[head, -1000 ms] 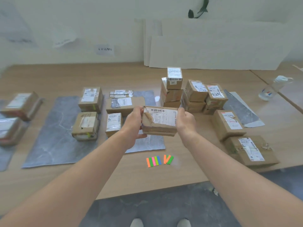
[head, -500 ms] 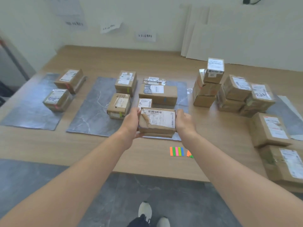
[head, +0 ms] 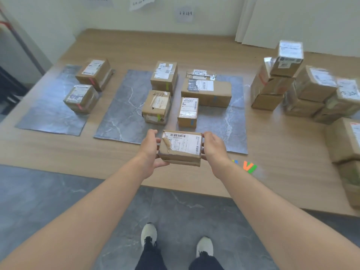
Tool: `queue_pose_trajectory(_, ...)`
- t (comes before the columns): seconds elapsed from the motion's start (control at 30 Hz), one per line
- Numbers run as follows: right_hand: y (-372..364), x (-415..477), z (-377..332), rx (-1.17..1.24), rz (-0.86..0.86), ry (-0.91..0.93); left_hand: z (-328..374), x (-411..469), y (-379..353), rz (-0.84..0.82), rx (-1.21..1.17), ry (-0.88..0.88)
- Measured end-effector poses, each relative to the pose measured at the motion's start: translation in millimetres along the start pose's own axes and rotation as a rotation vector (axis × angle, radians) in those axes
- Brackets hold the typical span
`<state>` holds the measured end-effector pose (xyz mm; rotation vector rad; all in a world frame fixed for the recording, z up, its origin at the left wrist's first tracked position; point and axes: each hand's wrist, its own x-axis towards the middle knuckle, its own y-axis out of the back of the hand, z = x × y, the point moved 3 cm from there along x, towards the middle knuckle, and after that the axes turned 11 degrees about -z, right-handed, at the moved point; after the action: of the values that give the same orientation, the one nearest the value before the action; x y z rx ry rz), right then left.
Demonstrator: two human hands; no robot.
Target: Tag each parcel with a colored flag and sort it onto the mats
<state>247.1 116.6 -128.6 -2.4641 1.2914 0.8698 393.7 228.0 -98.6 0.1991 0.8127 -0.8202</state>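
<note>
I hold a flat brown parcel [head: 180,148] with a torn white label in the air above the table's near edge. My left hand [head: 151,151] grips its left end and my right hand [head: 213,150] grips its right end. Three grey mats lie ahead: a left mat [head: 46,112] with two parcels, a middle mat [head: 124,110] with two parcels, and a right mat [head: 231,117] with three parcels. Colored flags [head: 248,166] lie on the table just right of my right wrist, partly hidden by it.
A stack of several untagged parcels [head: 292,82] stands at the back right of the wooden table [head: 48,151]. More parcels [head: 346,141] lie along the right edge. White boards lean on the wall at the back right. My feet show on the grey floor below.
The view has swung left and down, bringing the left mat into sight. The parcel stays between both hands and now sits nearer the table's front edge.
</note>
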Motion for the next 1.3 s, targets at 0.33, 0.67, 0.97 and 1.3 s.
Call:
queue_pose_trajectory(0.33, -56.4, 13.9, 63.0, 0.134, 0.084, -0.17, -26.5, 48.2, 52.8, -0.077, 0.315, 0.202)
queue_pose_trajectory(0.67, -61.0, 9.9, 72.8, 0.178, 0.067, -0.242, -32.6, 68.4, 37.2, -0.2, 0.257, 0.196)
queue_pose_trajectory(0.97, -69.1, 9.0, 76.3, 0.298, -0.025, -0.233, -32.1, 69.2, 27.8, -0.192, 0.216, 0.128)
queue_pose_trajectory(1.3, -73.0, 6.6, 79.4, 0.379, -0.092, -0.252, -35.1, 70.4, 27.6, -0.142, 0.164, 0.101)
